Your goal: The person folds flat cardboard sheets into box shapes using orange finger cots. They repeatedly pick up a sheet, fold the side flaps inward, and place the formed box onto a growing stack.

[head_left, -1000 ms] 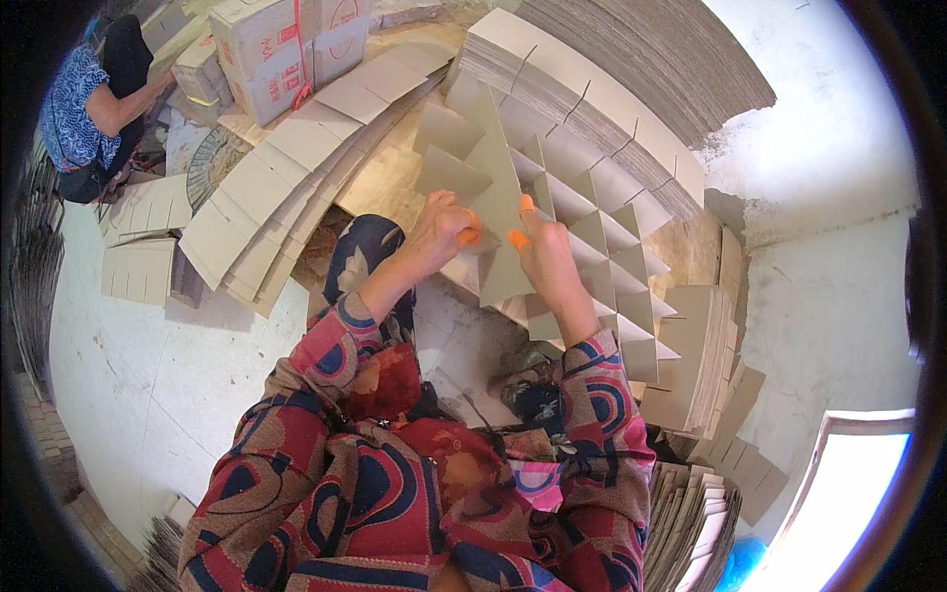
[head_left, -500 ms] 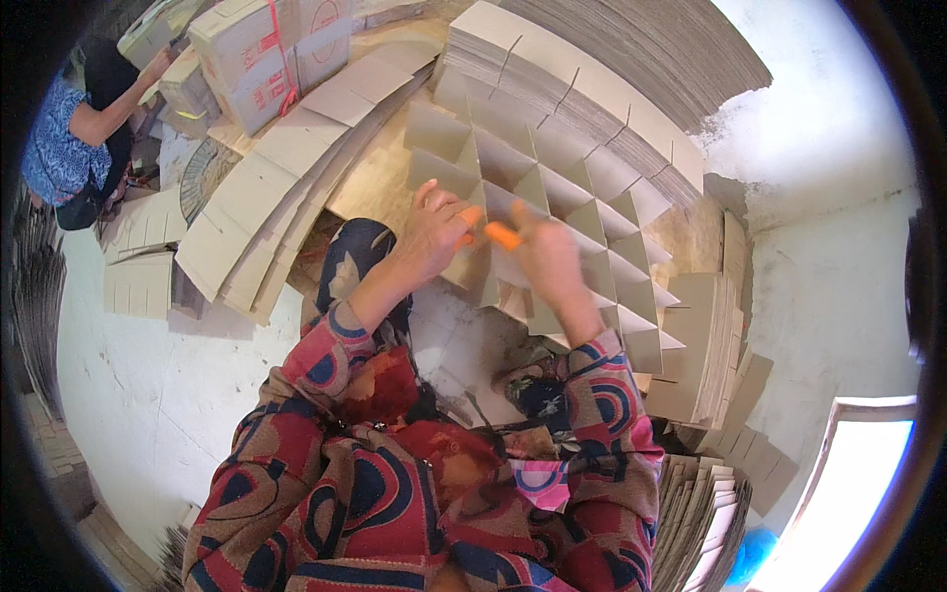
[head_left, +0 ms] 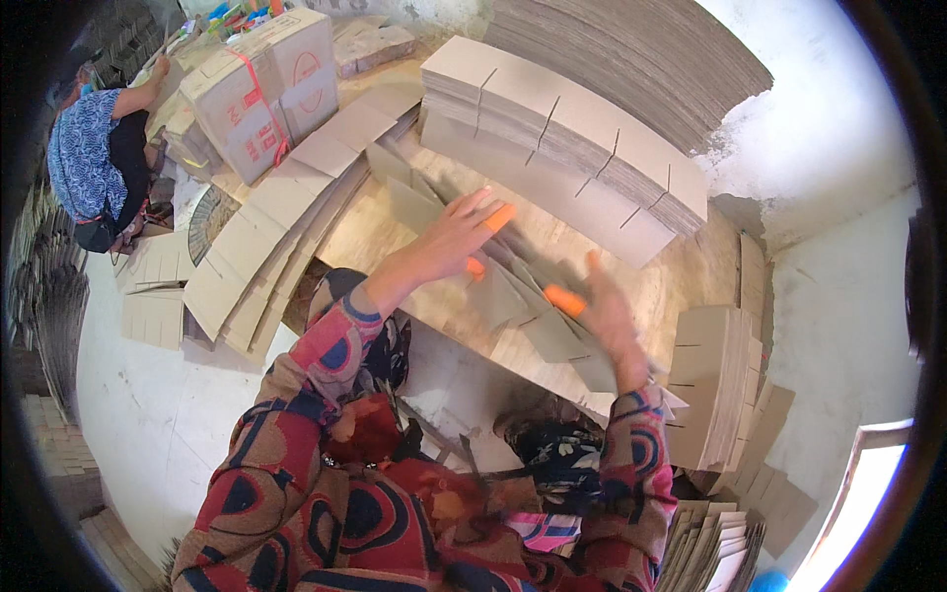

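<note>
One part-flattened cardboard divider (head_left: 550,333) is partly covered by left hand (head_left: 446,243) and right hand (head_left: 610,311); blurred, neither grip can be told.

a workshop, judging by stacked slotted cardboard sheets (head_left: 567,138), a wooden worktable (head_left: 702,259) and a co-worker (head_left: 91,148).

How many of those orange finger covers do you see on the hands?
4: the left hand has an upper cover and a lower cover; the right hand has one nearer and one farther. Others may be hidden.
</note>
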`<state>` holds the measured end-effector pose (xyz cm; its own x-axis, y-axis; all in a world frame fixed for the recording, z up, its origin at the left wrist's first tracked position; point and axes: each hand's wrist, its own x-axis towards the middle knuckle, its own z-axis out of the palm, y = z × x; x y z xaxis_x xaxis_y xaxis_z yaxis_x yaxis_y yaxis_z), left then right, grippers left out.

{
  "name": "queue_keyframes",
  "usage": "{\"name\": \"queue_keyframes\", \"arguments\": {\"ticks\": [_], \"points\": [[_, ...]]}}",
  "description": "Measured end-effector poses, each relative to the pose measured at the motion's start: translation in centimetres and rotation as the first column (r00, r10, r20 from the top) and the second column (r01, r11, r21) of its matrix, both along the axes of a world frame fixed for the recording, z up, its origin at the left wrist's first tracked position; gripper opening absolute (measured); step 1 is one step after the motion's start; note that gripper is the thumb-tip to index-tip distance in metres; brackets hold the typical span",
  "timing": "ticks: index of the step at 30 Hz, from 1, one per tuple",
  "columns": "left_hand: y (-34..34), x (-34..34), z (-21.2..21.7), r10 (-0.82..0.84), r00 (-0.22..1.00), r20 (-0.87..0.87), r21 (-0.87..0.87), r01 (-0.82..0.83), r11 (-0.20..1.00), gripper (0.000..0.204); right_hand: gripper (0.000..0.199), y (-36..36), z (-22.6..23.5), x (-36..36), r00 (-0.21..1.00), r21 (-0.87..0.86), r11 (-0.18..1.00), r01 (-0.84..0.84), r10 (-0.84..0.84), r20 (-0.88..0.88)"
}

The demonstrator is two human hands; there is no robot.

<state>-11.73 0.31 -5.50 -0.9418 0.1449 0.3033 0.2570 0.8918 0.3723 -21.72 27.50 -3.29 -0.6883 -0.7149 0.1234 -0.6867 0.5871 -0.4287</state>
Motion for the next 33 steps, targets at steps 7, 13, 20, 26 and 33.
{"name": "queue_keyframes", "arguments": {"ticks": [7, 13, 20, 26, 33], "points": [[1.1, -2.7, 2.9, -0.117, 0.843, 0.524, -0.237, 0.276, 0.931, 0.048, 0.052, 1.6, -1.7, 3.1, 0.985, 0.192, 0.968, -0.163, 0.169, -0.015], [-0.1, 9.2, 9.4, 0.046, 0.768, -0.638, -0.273, -0.282, 0.92, 0.029, 0.043, 4.9, 8.9, 7.2, 0.725, 0.08, 0.986, -0.143, 0.16, -0.67], [-13.0, 14.5, 6.5, 0.501, 0.477, -0.722, -0.248, -0.855, 0.456, 0.043, 0.046, 15.1, 5.7, 1.8, 0.549, -0.077, 0.961, 0.266, -0.217, -0.807], [-18.0, 16.5, -2.9, 0.9, 0.38, -0.215, -0.615, -0.769, 0.177, 0.086, 0.046, 23.5, 2.3, 0.1, 0.553, 0.111, 0.765, 0.634, -0.349, -0.756], [-11.9, 11.1, -3.9, 0.757, 0.597, -0.267, -0.284, -0.799, 0.53, 0.061, 0.069, 33.7, -1.5, 2.2, 0.656, 0.43, 0.519, 0.739, -0.41, -0.634]]}}
